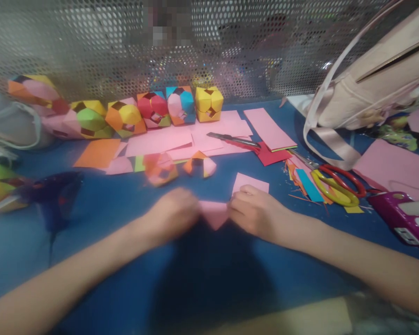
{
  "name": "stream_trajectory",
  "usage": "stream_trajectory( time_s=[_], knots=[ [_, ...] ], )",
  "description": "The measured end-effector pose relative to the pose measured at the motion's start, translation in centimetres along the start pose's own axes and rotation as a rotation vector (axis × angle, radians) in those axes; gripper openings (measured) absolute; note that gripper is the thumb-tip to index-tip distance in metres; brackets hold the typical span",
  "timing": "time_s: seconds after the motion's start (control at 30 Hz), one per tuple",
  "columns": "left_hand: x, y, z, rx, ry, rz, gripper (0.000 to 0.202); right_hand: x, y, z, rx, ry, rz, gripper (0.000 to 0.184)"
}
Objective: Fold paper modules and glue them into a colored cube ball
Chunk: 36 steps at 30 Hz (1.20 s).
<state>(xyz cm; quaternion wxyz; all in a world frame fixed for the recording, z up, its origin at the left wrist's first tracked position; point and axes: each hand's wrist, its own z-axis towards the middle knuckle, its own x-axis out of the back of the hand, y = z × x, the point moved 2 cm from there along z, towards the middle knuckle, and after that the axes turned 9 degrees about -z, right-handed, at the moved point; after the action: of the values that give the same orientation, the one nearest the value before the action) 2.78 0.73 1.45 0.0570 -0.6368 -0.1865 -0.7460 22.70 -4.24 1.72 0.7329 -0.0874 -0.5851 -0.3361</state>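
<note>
Your left hand (172, 214) and right hand (254, 211) each pinch, fingers curled, one end of a folded pink paper piece (213, 213) at the centre of the frame, over the blue table (125, 279). Its long axis runs left to right between your hands, and its pointed tip aims at the bottom edge. One loose pink sheet (250, 182) lies just above your right hand. Two small folded pieces (160, 168) sit above centre. At least six paper cubes (208, 103) line the back; blur hides the exact count. One pair of scissors (337, 186) lies at right. One pink bag (377, 79) fills the upper right; you cannot see its contents.
</note>
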Motion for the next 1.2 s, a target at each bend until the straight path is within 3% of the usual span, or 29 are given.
stream_trajectory(
  time_s=[0.1,0.27,0.53,0.73,0.93,1.07,1.2],
  knots=[
    [0.4,-0.3,0.2,0.075,0.045,-0.029,0.017,-0.4,0.3,-0.1,-0.068,0.016,0.029,0.032],
    [0.7,-0.4,0.3,0.151,0.165,-0.344,0.043,-1.0,0.8,-0.1,-0.231,0.16,0.187,0.024],
    [0.0,-0.3,0.4,0.395,0.313,-0.501,0.008,-0.7,0.4,0.3,-0.394,0.321,0.392,0.017],
    [-0.2,0.3,0.4,0.482,0.38,-0.608,0.009,-1.5,0.1,0.5,-0.545,0.303,0.506,0.017],
    [-0.5,0.7,0.6,0.566,0.419,-0.77,0.012,-1.5,0.0,1.3,-0.833,0.17,0.792,0.006],
    [-0.5,0.8,0.7,0.592,0.399,-0.799,0.014,-1.2,0.1,1.5,-0.888,0.157,0.892,0.008],
    [-0.2,0.4,0.7,0.624,0.459,-0.849,0.014,-1.2,0.2,1.5,-0.945,0.162,0.936,0.01]
  ],
)
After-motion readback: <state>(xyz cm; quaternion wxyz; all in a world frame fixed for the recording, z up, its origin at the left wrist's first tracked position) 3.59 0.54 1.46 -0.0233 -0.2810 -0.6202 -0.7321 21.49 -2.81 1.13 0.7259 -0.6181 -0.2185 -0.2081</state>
